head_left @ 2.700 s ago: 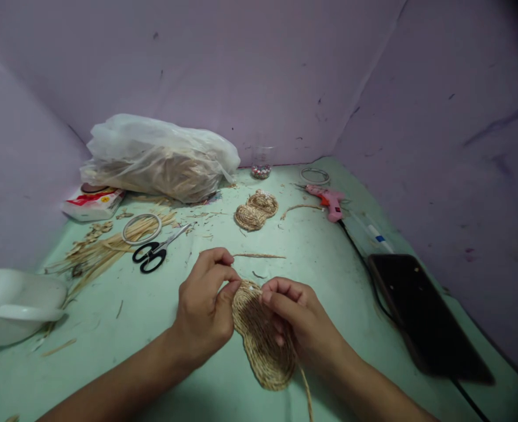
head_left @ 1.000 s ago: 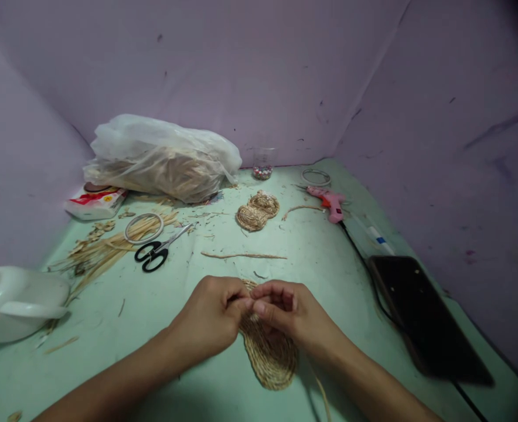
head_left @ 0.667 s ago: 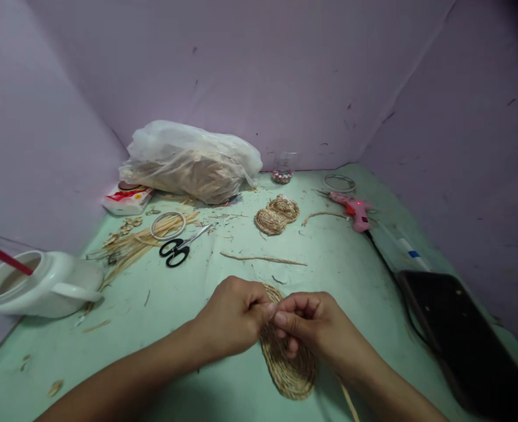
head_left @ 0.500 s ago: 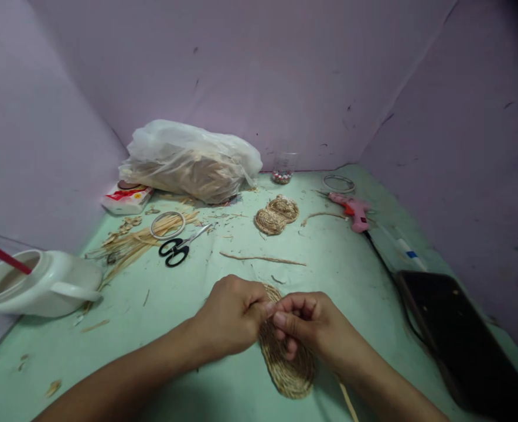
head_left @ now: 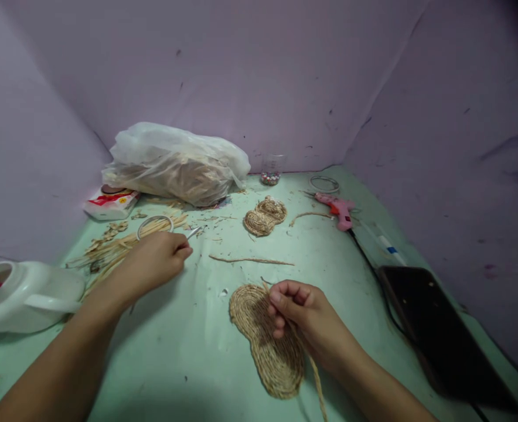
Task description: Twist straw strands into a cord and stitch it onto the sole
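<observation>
A flat coiled mat of braided straw rope (head_left: 263, 340) lies on the green table (head_left: 184, 363) in front of me. My right hand (head_left: 305, 319) rests on the mat's right edge, fingers curled and pinching the loose rope end (head_left: 317, 381) that trails toward me. My left hand (head_left: 151, 264) has reached out to the left and lies closed over the black-handled scissors (head_left: 194, 232); only the blade tip shows past the fingers.
A plastic bag of straw (head_left: 175, 164), a red-and-white box (head_left: 109, 203), straw strips (head_left: 105, 252) and a ring (head_left: 154, 223) sit at the back left. A white jug (head_left: 26, 296) is at left. A smaller woven piece (head_left: 265, 215), pink glue gun (head_left: 336, 206), bead jar (head_left: 271, 170) and black phone (head_left: 430, 325) are also there.
My left hand left the mat and moved up and left onto the scissors. My right hand stayed on the mat holding the rope. The camera swung slightly.
</observation>
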### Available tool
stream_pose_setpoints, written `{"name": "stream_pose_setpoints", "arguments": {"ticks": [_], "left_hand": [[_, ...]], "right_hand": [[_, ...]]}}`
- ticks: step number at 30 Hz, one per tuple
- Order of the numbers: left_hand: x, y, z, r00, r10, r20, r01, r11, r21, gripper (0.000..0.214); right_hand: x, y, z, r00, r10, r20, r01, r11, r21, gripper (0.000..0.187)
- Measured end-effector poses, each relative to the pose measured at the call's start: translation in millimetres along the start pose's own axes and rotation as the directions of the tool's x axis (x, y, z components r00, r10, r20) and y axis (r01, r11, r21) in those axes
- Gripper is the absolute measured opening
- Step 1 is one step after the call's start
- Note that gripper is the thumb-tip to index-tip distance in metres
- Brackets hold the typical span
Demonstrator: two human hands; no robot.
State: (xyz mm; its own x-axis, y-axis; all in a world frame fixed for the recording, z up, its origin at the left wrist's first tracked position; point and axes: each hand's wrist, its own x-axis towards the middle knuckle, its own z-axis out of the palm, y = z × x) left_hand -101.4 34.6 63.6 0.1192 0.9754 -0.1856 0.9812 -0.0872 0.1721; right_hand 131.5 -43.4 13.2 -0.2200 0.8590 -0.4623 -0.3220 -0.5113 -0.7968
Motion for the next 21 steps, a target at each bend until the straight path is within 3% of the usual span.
{"name": "stream_pose_setpoints", "arguments": {"ticks": [4, 7, 11, 16, 21], "left_hand": [[17.4, -49.0, -5.4, 0.989, -0.129, 0.066, 0.121, 0.986, 0.113, 0.015], [21.4, -68.0, -4.5, 0.973, -0.215, 0.09, 0.202, 0.971, 0.127, 0.022], [21.2, -64.5, -0.6, 0.961, -0.256, 0.103, 0.24, 0.96, 0.147, 0.028], [22.0, -55.7, 4.0, 0.938, -0.347, 0.003, 0.343, 0.929, 0.142, 0.03], [23.2, -59.2, 2.4, 0.948, -0.319, 0.002, 0.318, 0.946, 0.055, 0.013]], "right_hand": [[-0.1, -1.5, -1.2, 0.999, 0.025, -0.043, -0.023, 0.999, 0.03, 0.029], [0.5, -1.4, -2.0, 0.999, 0.023, -0.048, -0.022, 0.999, 0.025, 0.026], [1.9, 0.2, -2.5, 0.998, 0.033, -0.06, -0.031, 0.999, 0.032, 0.023], [4.4, 3.3, -3.9, 0.996, 0.032, -0.088, -0.03, 0.999, 0.022, 0.02], [3.9, 3.6, -5.1, 0.997, 0.023, -0.069, -0.023, 1.0, -0.006, 0.022]]}}
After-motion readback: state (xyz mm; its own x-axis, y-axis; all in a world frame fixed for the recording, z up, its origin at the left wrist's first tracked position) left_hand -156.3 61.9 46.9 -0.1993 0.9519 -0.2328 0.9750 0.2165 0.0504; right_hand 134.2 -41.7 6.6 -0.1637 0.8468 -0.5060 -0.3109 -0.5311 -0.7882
